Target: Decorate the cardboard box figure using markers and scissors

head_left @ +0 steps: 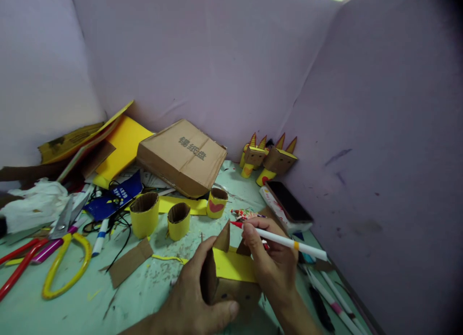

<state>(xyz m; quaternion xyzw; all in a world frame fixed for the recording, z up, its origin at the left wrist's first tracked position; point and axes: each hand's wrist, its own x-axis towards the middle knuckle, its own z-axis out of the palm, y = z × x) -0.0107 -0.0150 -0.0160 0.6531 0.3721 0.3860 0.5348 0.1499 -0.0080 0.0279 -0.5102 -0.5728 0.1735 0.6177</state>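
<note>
At far left: scissors [65,224] with open blades, well apart from my hands.
Yellow tubes [179,229]: two plain, standing on the table [141,296], beyond my left hand; heart tube [212,209] farther right.
Left hand [195,287]: mine, wrapped round the box's left side, thumb across its front, fingers partly hidden.
Cardboard box [235,270]: between my hands, yellow top, dark dots on front; can't tell if it rests on the table.
Left spike [223,238]: upright on the box, its point just beside the red marker tip; touching or not, can't tell.
Marker [282,237]: long axis slants from the tip, at left, down to its back end, at right.
Right hand [275,260]: mine, nearer the tip, pen grip, fingers pinched on the barrel, wrist low, overlapping the box's right edge.
Far right: phone [289,201], lying beyond my right hand.
</note>
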